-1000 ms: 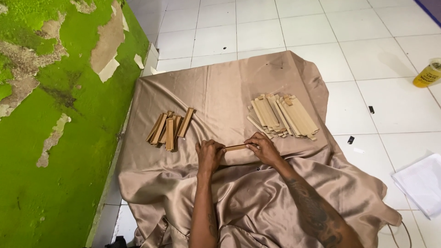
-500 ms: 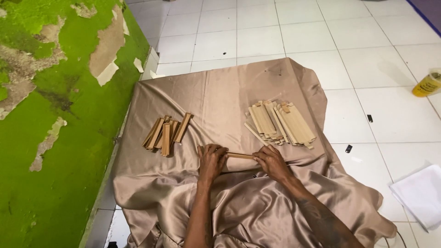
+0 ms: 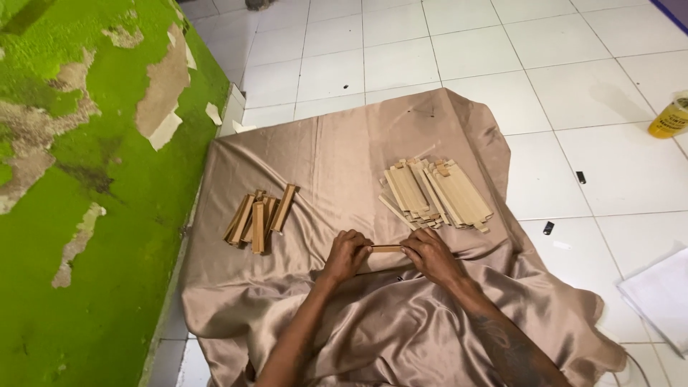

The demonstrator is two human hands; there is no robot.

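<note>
Both hands are gripping one wooden strip [image 3: 387,249] flat over the cloth.

I am watching the left hand [image 3: 345,254] and right hand [image 3: 428,256] clamping its ends; they are sitting lower than a second ago, the pale strip pile [image 3: 437,193] just beyond the right hand, the darker bundle [image 3: 259,215] off the left hand's outer side.

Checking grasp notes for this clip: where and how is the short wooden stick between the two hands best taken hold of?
By its two ends, from either side: the wooden stick lies level and crosswise, thin and straight, with only its middle bare. The left hand pinches one end and the right hand the other, over the tan cloth.
</note>
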